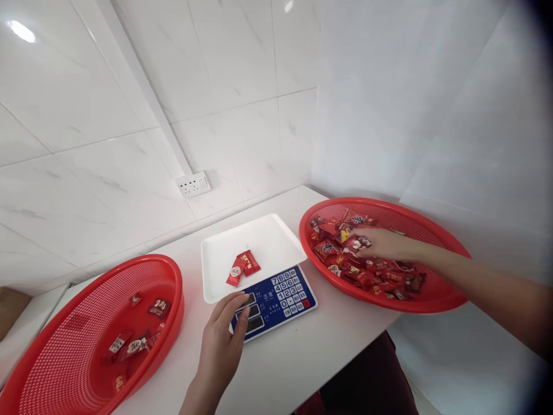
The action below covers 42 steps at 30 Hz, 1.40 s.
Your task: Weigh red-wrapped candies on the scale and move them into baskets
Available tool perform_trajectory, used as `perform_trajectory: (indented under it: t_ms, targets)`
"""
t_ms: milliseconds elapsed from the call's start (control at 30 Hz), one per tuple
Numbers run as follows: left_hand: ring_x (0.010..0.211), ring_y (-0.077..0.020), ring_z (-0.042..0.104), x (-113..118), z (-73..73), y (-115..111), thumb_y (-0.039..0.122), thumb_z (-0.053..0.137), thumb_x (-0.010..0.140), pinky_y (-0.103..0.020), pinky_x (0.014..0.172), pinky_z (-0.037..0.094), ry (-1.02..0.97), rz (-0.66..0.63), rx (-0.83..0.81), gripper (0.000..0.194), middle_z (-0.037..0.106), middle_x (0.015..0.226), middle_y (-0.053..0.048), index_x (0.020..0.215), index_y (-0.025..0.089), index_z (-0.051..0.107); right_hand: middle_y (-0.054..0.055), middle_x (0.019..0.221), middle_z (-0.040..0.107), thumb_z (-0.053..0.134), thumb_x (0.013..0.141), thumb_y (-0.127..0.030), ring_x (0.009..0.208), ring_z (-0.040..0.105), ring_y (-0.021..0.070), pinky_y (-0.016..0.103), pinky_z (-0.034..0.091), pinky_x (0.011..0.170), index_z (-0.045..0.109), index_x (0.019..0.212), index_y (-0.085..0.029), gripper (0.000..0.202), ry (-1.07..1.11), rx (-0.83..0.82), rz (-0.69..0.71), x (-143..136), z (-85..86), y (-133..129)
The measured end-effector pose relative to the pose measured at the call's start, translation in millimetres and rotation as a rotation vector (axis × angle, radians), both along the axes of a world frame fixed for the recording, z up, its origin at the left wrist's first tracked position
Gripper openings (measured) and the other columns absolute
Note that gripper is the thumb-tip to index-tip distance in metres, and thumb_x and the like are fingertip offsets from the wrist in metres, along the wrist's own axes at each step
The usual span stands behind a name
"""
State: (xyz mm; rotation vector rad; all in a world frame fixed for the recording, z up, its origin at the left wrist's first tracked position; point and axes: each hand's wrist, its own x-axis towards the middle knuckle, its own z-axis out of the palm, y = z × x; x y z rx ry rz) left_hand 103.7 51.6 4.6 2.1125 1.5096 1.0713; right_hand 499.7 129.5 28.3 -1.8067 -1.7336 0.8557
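Observation:
My left hand (222, 340) rests its fingertips on the display end of a blue digital scale (268, 302). Its thumb and fingers are apart, with nothing between them. On the scale's white tray (274, 239) lie two small red wrapped snack packets (244, 266), one overlapping the other. My right hand (382, 243) reaches into a red mesh basket (436, 236) on the right. Between its thumb and fingers is a red and white snack packet (358, 242). Many similar packets (345, 268) are heaped around and below that hand.
A second red mesh basket (56, 351) stands at the left, with several wrapped packets (136, 346) in it. Behind the white table (276, 369) rises a tiled wall with a power socket (193, 184). A brown object (12, 311) sits at the far left edge.

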Motion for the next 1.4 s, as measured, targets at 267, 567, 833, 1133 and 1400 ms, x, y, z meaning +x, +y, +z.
perform_trajectory:
  t_ms: [267, 567, 833, 1133, 1400]
  targets:
    - [0.099, -0.0209, 0.061, 30, 3.8, -13, 0.03, 0.054, 0.086, -0.034, 0.087, 0.05, -0.23, -0.17, -0.205, 0.025, 0.066, 0.108, -0.007, 0.108, 0.025, 0.064, 0.006, 0.103, 0.069, 0.07, 0.067, -0.041, 0.094, 0.063, 0.0321, 0.039, 0.052, 0.077, 0.056, 0.108, -0.032, 0.044, 0.244, 0.006, -0.058, -55, 34.8, -18]
    - [0.11, -0.0242, 0.054, 46, -3.4, -19, 0.045, 0.064, 0.078, -0.037, 0.084, 0.051, -0.781, -0.269, -0.554, 0.074, 0.044, 0.134, -0.014, 0.14, 0.027, 0.028, 0.002, 0.088, 0.066, 0.067, 0.067, -0.045, 0.076, 0.064, 0.021, 0.033, 0.055, 0.064, 0.052, 0.108, -0.025, 0.048, 0.535, -0.089, 0.285, -181, 7.5, -26]
    - [0.073, -0.0136, 0.065, 38, 3.8, 5, 0.056, 0.059, 0.077, -0.022, 0.055, 0.054, -1.101, -0.175, -0.689, 0.061, 0.061, 0.106, -0.006, 0.127, 0.025, 0.041, 0.004, 0.101, 0.064, 0.06, 0.074, -0.052, 0.091, 0.062, 0.0216, 0.032, 0.055, 0.065, 0.048, 0.124, -0.026, 0.057, 0.627, -0.24, 0.379, -215, -4.0, -38]
    - [0.036, -0.0075, 0.054, 41, 6.8, 23, 0.057, 0.063, 0.073, -0.015, 0.034, 0.043, -1.082, -0.208, -0.723, 0.06, 0.06, 0.062, 0.005, 0.119, 0.022, 0.043, -0.001, 0.077, 0.067, 0.053, 0.081, -0.054, 0.071, 0.065, 0.0175, 0.034, 0.053, 0.069, 0.022, 0.143, -0.026, 0.074, 0.696, -0.263, 0.495, -204, 8.3, -36]
    - [0.036, -0.0093, 0.055, 49, 4.8, 24, 0.056, 0.063, 0.072, -0.014, 0.031, 0.036, -1.153, -0.106, -0.622, 0.057, 0.06, 0.056, 0.005, 0.113, 0.02, 0.046, 0.0, 0.071, 0.066, 0.048, 0.082, -0.059, 0.066, 0.065, 0.0182, 0.032, 0.052, 0.062, 0.031, 0.137, -0.023, 0.067, 0.691, -0.25, 0.426, -210, 12.7, -35]
